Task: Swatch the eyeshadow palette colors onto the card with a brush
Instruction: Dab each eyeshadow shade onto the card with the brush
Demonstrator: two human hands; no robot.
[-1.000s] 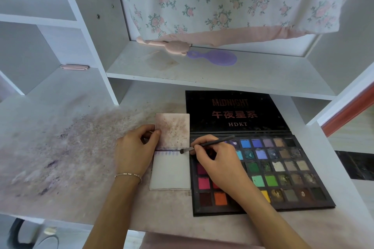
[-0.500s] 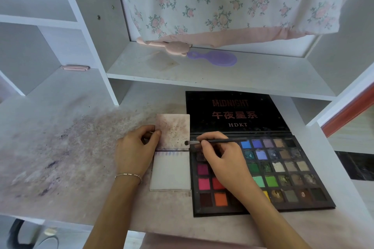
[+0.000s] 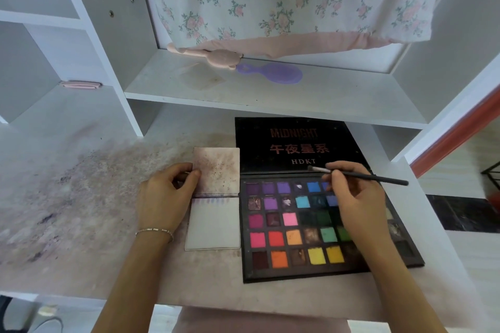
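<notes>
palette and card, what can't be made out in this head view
- Palette: the right-hand pans are covered by the right hand, so their colours cannot be read.
- Brush: its tip is too small to show what pigment it carries.
- Card: the purple swatches along its top edge are too small and faint to count.
- Left hand: its fingertips hide the card's upper left edge.
</notes>
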